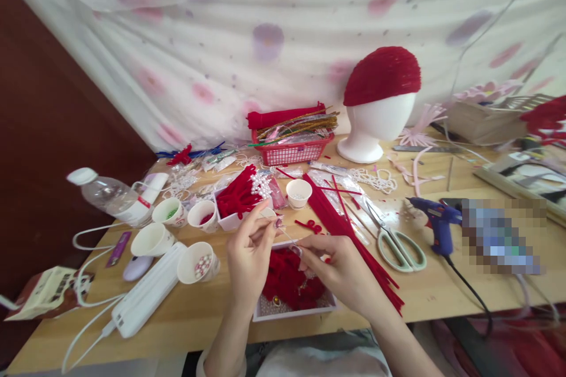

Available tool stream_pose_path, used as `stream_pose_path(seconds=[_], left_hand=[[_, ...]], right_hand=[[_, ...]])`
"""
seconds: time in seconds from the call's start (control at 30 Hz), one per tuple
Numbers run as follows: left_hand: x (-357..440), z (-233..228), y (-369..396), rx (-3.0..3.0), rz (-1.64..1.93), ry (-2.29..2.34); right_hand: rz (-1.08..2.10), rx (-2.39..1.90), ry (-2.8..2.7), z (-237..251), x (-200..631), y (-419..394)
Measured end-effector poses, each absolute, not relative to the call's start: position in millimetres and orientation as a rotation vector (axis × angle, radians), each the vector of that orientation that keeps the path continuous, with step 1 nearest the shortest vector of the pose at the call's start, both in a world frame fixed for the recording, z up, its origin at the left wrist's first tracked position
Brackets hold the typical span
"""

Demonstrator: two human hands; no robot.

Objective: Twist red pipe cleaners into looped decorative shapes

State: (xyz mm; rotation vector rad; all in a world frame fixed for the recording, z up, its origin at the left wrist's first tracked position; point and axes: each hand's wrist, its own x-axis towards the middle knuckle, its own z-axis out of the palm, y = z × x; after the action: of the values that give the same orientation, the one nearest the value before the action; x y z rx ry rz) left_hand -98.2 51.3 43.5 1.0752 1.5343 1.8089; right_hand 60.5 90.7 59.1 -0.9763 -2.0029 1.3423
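My left hand (251, 247) is closed in a pinch near the middle of the table. A thin pale strand (288, 235), thread or wire, runs from its fingertips to my right hand (332, 259), which pinches the other end. Small, unclear bits show at both sets of fingertips. Below my hands is a white box (295, 316) holding red fuzzy pieces (289, 283) and pearl beads. Just behind stands another box (230, 221) with red fuzzy stems and a white pearl cluster (260, 184).
Paper cups (198, 262) of beads, a white power strip (148, 291) and a water bottle (112, 197) stand left. Right are red pipe cleaners (349, 238), scissors (398, 247) and a blue glue gun (440, 224). Behind are a red basket (292, 153) and a foam head (378, 121).
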Motion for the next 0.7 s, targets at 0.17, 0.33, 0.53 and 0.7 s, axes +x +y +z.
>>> stream_pose_path(seconds=[0.17,0.33,0.53,0.7], left_hand=[[-85,42,54,1.025,1.858,1.585],[-67,46,49,1.037,1.989,1.706],[-49,47,46,1.031,2.046,1.736],[-39,44,47,1.023,1.981,1.651]], right_hand=[[1.316,-0.998,-1.948,61,70,86],[1.332,-0.956,-1.886,62,84,81],[1.337,-0.934,-1.870,64,95,75],[1.177,-0.944,-1.971,54,128,69]])
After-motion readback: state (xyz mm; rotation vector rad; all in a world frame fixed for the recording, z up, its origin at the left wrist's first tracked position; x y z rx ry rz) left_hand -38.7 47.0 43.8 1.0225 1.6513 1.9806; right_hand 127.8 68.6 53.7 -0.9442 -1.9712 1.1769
